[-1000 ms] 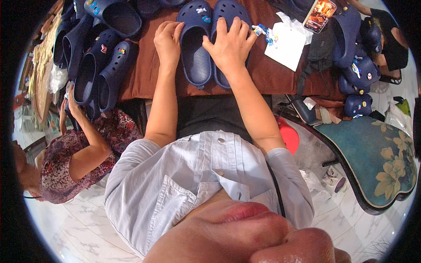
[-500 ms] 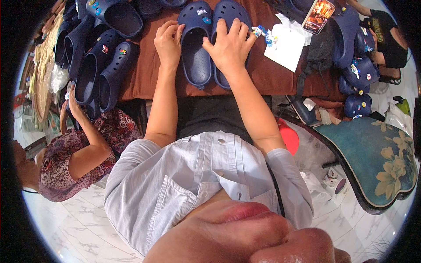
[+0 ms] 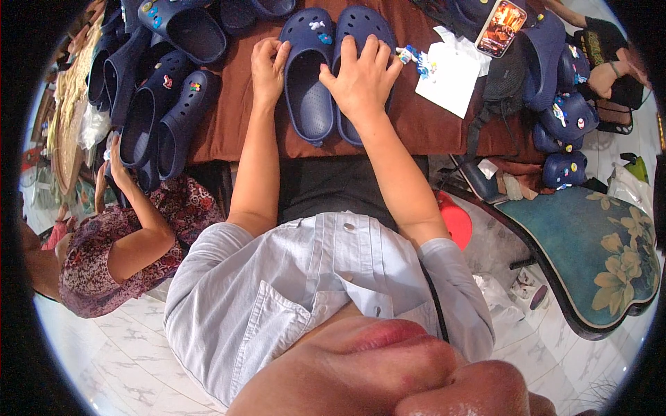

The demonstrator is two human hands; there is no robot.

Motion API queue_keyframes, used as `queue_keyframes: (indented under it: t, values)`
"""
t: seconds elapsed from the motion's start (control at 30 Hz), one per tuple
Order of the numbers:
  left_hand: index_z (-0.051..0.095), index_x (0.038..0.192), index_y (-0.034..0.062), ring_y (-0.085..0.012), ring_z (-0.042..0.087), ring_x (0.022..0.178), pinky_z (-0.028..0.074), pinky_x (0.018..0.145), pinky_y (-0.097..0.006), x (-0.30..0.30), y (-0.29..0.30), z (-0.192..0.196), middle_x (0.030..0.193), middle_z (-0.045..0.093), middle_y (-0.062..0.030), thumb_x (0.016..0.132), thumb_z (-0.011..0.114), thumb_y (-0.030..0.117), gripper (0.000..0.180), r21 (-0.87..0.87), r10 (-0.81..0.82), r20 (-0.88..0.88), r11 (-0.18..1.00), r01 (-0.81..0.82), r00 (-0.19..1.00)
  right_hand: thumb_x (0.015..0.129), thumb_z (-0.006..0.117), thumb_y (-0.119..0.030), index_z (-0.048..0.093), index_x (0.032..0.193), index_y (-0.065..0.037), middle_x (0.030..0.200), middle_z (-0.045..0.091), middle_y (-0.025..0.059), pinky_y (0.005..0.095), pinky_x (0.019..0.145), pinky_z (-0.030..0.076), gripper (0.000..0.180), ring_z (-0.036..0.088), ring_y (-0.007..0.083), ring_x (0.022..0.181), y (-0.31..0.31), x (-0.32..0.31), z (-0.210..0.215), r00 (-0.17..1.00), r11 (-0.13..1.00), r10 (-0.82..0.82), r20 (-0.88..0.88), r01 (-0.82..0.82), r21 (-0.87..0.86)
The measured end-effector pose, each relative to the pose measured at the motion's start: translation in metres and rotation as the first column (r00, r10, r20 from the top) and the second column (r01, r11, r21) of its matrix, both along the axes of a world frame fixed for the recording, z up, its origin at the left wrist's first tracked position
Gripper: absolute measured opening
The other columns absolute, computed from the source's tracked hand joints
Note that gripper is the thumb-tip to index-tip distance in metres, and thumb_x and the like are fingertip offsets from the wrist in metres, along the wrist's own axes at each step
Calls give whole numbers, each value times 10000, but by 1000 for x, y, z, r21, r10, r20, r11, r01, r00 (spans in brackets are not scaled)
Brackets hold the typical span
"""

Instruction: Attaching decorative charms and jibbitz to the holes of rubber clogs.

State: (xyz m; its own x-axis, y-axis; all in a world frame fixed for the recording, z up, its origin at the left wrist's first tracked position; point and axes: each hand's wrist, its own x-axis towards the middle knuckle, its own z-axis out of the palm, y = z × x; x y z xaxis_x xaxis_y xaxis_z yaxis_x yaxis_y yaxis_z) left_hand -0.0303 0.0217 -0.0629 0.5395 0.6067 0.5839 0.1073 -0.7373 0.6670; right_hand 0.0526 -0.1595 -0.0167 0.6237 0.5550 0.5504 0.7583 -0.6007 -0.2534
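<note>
Two navy-blue foam clogs lie side by side on a brown cloth-covered table, toes pointing away from me. The left clog (image 3: pixel 310 97) has small white and blue charms on its holed upper. My left hand (image 3: pixel 268 73) is beside that clog's outer edge, thumb and forefinger pinched together; whatever may be between them is too small to make out. Over the right clog (image 3: pixel 359 24) my right hand (image 3: pixel 362 76) rests with its fingers spread, covering much of the upper. Just right of its fingertips, small blue-and-white charms (image 3: pixel 418 62) lie at the edge of a white card (image 3: pixel 447 83).
More navy clogs (image 3: pixel 184 111) crowd the table's left side, and others (image 3: pixel 544 62) stand at the right. A lit phone (image 3: pixel 501 28) leans beyond the card, near a black bag (image 3: pixel 503 83). One person (image 3: pixel 132 243) sits at left, another (image 3: pixel 614 76) at right. A flowered chair (image 3: pixel 590 256) stands nearby.
My view has shifted slightly, and the clogs appear a little lower. Both hands keep nearly the same places. The person at far right has moved a hand into fuller view.
</note>
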Motion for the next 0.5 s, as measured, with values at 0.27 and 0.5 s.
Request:
queue_keyframes:
  t: [0.27, 0.5]
  values:
    - [674, 991, -5, -250, 682, 841, 531, 750, -346, -1, -15, 13, 969, 695, -133, 942, 666, 150, 162, 15, 96, -20, 995, -96, 995, 757, 736, -469, 610, 1241, -58, 1271, 538, 269, 553, 970, 339, 647, 467, 390, 1208, -1, 1, -3, 1000, 1000, -4, 12, 4, -2]
    - [693, 894, -10, -165, 639, 670, 517, 636, -300, -1, -19, 19, 785, 682, -98, 885, 735, 146, 162, 6, 138, 43, 990, -138, 990, 758, 733, -470, 608, 1240, -55, 1270, 540, 274, 559, 972, 339, 648, 470, 395, 1210, 1, 1, -3, 1000, 1000, 4, 5, -4, 2]
